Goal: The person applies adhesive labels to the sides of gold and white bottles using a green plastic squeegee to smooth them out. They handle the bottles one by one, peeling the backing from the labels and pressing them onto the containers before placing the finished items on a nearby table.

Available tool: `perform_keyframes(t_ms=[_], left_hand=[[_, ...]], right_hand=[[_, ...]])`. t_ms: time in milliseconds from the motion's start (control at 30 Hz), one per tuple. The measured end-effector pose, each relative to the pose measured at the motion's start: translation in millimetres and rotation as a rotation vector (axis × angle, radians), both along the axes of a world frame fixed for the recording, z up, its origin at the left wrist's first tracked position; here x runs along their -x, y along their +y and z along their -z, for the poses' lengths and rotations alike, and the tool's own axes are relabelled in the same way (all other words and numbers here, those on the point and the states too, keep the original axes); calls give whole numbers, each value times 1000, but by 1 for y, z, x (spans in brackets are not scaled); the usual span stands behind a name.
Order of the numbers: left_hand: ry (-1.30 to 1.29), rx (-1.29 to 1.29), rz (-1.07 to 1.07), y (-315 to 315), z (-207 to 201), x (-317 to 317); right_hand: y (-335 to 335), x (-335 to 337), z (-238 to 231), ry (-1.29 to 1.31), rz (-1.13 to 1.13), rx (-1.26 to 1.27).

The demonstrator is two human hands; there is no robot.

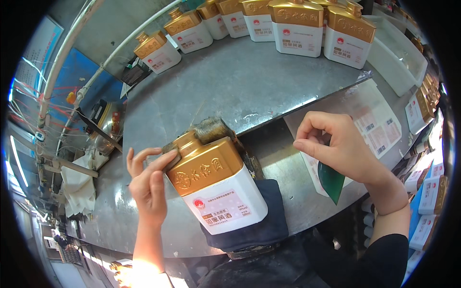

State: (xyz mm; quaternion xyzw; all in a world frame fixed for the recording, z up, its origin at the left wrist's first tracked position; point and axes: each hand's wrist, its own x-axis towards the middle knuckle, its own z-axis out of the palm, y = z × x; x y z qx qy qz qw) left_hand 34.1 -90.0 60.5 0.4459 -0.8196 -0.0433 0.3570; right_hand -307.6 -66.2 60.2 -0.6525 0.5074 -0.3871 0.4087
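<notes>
A flat-sided bottle point(218, 204) with a gold top and white body lies tilted on a dark padded rest, its label facing up. Beside its gold shoulder is my left hand point(150, 185), fingers stretched and apart, the fingertips against the shoulder's left corner near a dark pad. My right hand point(331, 144) is off to the bottle's right, over the label sheets, with thumb and forefinger pinched together. A green scraper-like plate point(331, 182) is tucked in that hand, its pointed end sticking out below. Whether the pinch also holds something small, I cannot make out.
Several more gold-and-white bottles point(295, 29) stand along the table's far edge. Label sheets point(379, 120) lie at the right, near a white plastic bin point(398, 53). Further bottles point(432, 192) crowd the right side. Pipes and wires point(48, 96) run at the left, above a white cloth point(79, 185).
</notes>
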Motion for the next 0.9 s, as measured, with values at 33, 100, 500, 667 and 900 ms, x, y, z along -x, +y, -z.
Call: perform_keyframes(t_ms=[33,100,500,667,900], left_hand=[[24,-29,-21,-2,5,0],[56,3,-17,-5,2,1],[-298,-375,264,10,-86,29],[-530,-65,-80,2,-134,0],[-340,151,-341,-124,-158,-73]], right_hand=[[1,-1,2,-26,-4,6],[3,0,4,-45,-8,13],[24,19,-14,-46,9,-2],[24,39,-18,-125,60,-34],[17,61,6,-49,182,-27]])
